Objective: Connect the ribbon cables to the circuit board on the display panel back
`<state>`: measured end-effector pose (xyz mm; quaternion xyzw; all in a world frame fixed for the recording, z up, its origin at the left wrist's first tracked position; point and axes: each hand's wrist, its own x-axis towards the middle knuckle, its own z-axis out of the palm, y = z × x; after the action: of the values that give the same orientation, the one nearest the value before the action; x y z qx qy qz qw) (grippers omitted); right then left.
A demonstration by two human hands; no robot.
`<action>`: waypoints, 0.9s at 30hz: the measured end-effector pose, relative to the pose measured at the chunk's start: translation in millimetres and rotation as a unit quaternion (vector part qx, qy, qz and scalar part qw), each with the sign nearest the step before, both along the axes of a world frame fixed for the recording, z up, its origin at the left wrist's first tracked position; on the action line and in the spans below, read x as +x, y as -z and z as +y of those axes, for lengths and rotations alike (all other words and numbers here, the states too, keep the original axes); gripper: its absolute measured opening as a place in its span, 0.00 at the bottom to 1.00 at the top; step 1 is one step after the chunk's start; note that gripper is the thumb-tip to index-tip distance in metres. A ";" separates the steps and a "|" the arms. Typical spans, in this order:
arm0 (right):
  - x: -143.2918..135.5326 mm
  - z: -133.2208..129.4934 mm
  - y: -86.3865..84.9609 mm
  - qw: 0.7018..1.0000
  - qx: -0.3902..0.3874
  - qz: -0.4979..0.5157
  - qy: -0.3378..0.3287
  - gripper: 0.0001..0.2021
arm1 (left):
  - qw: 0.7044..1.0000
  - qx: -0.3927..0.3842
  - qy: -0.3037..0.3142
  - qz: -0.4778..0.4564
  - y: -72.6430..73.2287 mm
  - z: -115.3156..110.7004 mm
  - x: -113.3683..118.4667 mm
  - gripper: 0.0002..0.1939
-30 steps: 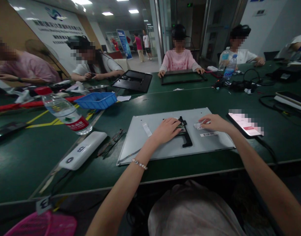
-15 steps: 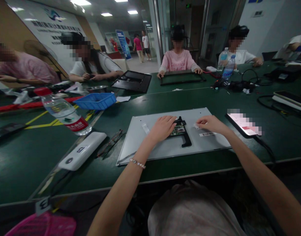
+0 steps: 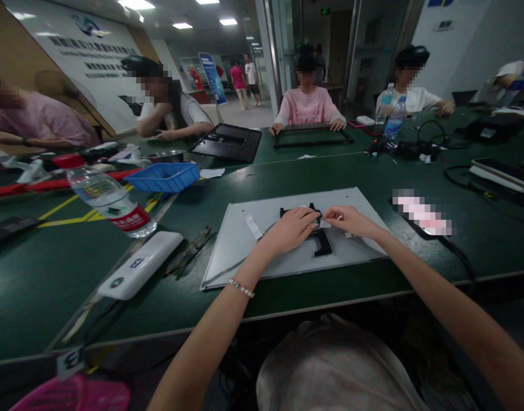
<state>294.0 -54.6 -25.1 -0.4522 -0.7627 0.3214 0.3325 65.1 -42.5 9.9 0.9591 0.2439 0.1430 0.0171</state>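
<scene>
A grey flat panel (image 3: pixel 236 245), like the back of a screen, lies in front of me. On it rests a black bracket (image 3: pixel 324 244) around a small circuit board, mostly covered by my hands. My left hand (image 3: pixel 290 229) lies across the bracket and board, fingers stretched out and slightly bent, fingertips near the board's right edge. Close beside those fingertips, my right hand (image 3: pixel 350 221) pinches a small translucent strip of tape (image 3: pixel 326 223) over the board. A pale strip (image 3: pixel 254 227) lies on the panel left of the bracket, with a thin cable running toward the lower left.
Left of the panel are eyeglasses (image 3: pixel 188 251), a white power bank (image 3: pixel 141 266), a tilted water bottle (image 3: pixel 112 200) and a blue tray (image 3: pixel 163 178). A phone (image 3: pixel 422 216) with a cable lies right. Across the table a person holds a black frame (image 3: pixel 313 137).
My right hand has moved left with the strip of tape, from the panel's right part to the circuit board. My left hand has shifted slightly right and its fingers bend more.
</scene>
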 end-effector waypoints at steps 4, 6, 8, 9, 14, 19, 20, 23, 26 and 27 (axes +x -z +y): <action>-0.9 1.5 3.4 1.000 -0.002 -0.009 0.010 0.10 | 1.000 0.001 0.013 0.008 1.7 -2.7 2.0 0.19; -0.3 2.3 4.6 1.000 0.001 -0.014 0.011 0.10 | 1.000 0.004 0.016 0.013 3.1 -3.3 2.9 0.19; 0.6 3.2 5.3 1.000 0.004 -0.012 0.018 0.11 | 1.000 0.006 0.016 0.016 3.8 -3.4 3.4 0.19; 1.0 3.6 5.7 1.000 0.005 -0.008 0.020 0.11 | 1.000 0.006 0.015 0.018 3.9 -3.4 3.4 0.19; 0.9 4.5 7.9 1.000 -0.008 0.006 0.017 0.11 | 1.000 0.008 0.013 0.023 4.6 -2.7 3.0 0.19; -1.7 4.1 11.2 1.000 -0.005 -0.009 0.019 0.11 | 0.999 0.010 0.028 0.025 7.5 -2.1 3.8 0.17; -2.1 4.0 11.6 1.000 -0.004 -0.010 0.021 0.10 | 0.999 0.010 0.029 0.025 7.7 -2.1 4.0 0.17; -2.5 3.8 12.1 1.000 -0.001 -0.014 0.022 0.10 | 0.999 0.009 0.031 0.025 7.6 -2.0 4.2 0.17; -2.6 3.3 12.1 0.999 0.011 -0.024 0.019 0.09 | 0.999 0.008 0.029 0.025 6.8 -2.4 4.3 0.16; -2.7 2.9 12.1 0.999 0.015 -0.029 0.021 0.09 | 0.999 0.007 0.029 0.025 6.6 -2.5 4.3 0.16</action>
<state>291.4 -51.7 -37.2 -0.4718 -0.7671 0.2902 0.3238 69.5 -45.0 3.3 0.9691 0.2155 0.1199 0.0083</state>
